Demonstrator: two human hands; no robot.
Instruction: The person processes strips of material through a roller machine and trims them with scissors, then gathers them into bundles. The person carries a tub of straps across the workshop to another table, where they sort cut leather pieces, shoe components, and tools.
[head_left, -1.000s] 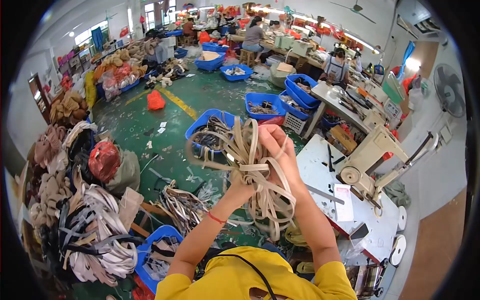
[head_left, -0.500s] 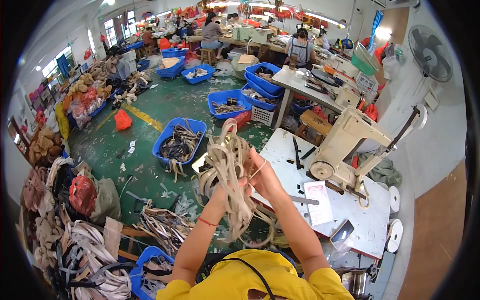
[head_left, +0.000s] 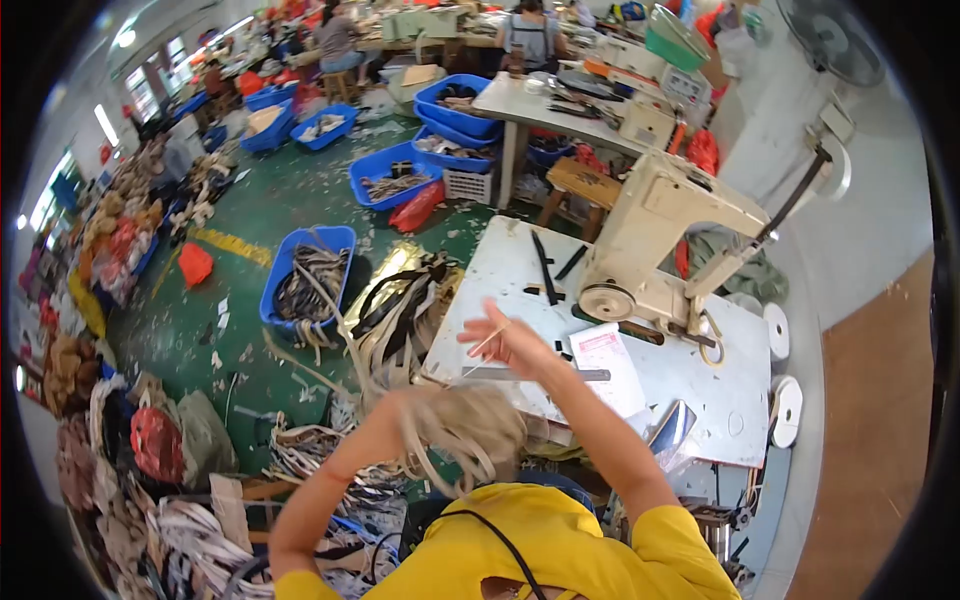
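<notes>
My left hand (head_left: 395, 418) is closed on a bundle of beige straps (head_left: 465, 430), low in front of my chest; hand and bundle are smeared by motion. One long strap trails up and left from it, toward a blue basin of straps. My right hand (head_left: 508, 338) is apart from the bundle, over the near left part of the white sewing table (head_left: 730, 400). Its fingers are spread, and a thin pale strand (head_left: 487, 342) lies across them. Below that hand is a grey metal bar (head_left: 540, 374).
A sewing machine (head_left: 665, 240), a paper (head_left: 608, 365) and a phone (head_left: 672, 425) are on the table. Left of it are a blue basin (head_left: 348, 270) and strap piles (head_left: 395, 310). A wooden stool (head_left: 583, 183) stands behind. Farther back, people sit at worktables.
My hands have separated: the left moved down and left with the bundle, while the right let go of the bundle and its fingers spread. The view has turned toward the sewing table.
</notes>
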